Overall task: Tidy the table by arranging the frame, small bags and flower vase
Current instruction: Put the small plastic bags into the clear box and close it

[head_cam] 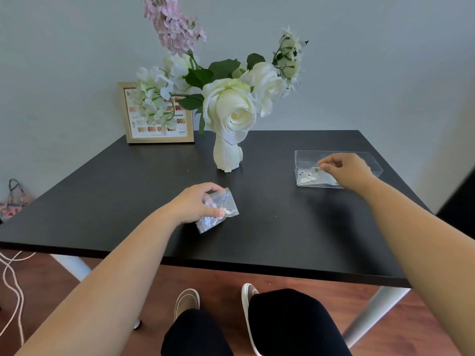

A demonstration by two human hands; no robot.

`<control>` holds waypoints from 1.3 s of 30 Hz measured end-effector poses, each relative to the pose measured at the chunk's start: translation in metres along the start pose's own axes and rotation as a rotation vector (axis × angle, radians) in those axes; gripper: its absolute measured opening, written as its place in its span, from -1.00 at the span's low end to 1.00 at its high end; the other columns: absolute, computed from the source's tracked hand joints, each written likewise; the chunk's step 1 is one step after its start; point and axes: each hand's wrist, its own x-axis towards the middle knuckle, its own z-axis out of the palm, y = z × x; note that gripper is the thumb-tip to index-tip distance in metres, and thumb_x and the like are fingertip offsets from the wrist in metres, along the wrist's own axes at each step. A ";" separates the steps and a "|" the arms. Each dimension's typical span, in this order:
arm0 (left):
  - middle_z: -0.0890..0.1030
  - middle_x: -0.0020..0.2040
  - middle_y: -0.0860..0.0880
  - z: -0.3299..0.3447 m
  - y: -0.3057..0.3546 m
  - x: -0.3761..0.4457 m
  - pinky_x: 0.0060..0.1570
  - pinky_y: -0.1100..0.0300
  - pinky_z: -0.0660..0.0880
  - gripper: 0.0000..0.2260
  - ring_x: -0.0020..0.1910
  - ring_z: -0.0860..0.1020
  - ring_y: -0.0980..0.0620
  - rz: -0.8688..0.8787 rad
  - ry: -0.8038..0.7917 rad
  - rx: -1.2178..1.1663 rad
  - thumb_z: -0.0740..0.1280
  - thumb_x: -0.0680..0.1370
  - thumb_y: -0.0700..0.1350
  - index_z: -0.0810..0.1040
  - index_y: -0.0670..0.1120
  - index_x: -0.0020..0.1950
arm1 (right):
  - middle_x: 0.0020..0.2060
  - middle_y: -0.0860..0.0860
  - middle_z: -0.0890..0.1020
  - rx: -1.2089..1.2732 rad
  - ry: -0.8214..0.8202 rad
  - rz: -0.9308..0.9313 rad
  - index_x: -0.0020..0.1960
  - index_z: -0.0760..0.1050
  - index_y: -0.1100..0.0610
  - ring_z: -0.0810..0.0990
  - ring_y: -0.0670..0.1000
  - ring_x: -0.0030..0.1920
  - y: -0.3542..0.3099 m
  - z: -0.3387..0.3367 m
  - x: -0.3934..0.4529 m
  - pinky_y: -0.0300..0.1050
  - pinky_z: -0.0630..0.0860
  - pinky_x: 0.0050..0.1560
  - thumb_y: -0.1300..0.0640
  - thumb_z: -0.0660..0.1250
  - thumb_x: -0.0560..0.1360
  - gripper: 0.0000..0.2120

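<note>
1. The flower vase point(228, 155), a pale cream ribbed piece, stands upright on the black table point(115, 191), about midway across the far half of the top. White roses and a tall pink sprig rise out of it.
2. The frame point(156, 116) stands upright behind and to the left of the vase, at the table's far left corner against the wall. Some of the white blooms hang in front of it and hide part of its print.
3. A small bag point(218, 210), clear plastic with small white pieces inside, lies nearer the person than the vase, slightly left of it. The left hand point(196, 202) rests on it, with the thumb and fingers curled around its left side in a loose grip. Whether the bag is lifted or flat on the table cannot be told.
4. A clear plastic box point(336, 168) sits to the right of the vase, well apart from it and near the table's right edge. Small items lie inside it: white pieces and what looks like more clear bags, too small to make out properly.
5. The right hand point(345, 169) is over the box, with the fingertips point(324, 166) pinched together on a small item there. What that item is cannot be made out.
6. Far left of the vase, beyond the table, a patterned handbag point(14, 199) sits on the floor, and white cables point(11, 281) trail nearer the person.
</note>
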 end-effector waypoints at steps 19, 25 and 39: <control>0.63 -0.10 0.19 0.054 0.126 0.063 -0.38 0.36 0.42 -0.70 -0.25 0.52 0.08 0.404 0.141 -0.049 0.17 0.64 -0.15 0.54 0.27 0.05 | -0.33 -0.10 0.58 -0.113 0.156 0.096 -0.03 0.61 -0.13 0.44 0.06 0.03 0.020 -0.013 -0.011 -0.03 0.21 0.05 0.18 0.09 0.52 -0.64; 0.62 -0.09 0.18 0.064 0.150 0.086 -0.03 -0.05 0.53 -0.67 -0.34 0.45 0.14 0.365 0.165 0.023 0.12 0.64 -0.17 0.49 0.27 0.12 | 0.17 -0.07 0.51 -0.222 0.148 0.085 0.16 0.58 -0.17 0.31 0.10 0.23 0.022 0.008 -0.020 -0.07 0.13 0.05 0.10 0.12 0.55 -0.66; 0.07 0.58 0.20 0.141 0.172 0.172 0.42 -0.09 -0.01 -0.52 0.54 0.00 -0.03 0.244 -0.037 0.486 -0.10 0.61 0.28 0.21 0.25 0.51 | 0.38 -0.02 0.41 -0.130 0.144 0.019 0.32 0.48 -0.08 0.29 0.10 0.36 0.091 -0.023 0.016 0.08 0.25 0.32 0.04 0.10 0.60 -0.66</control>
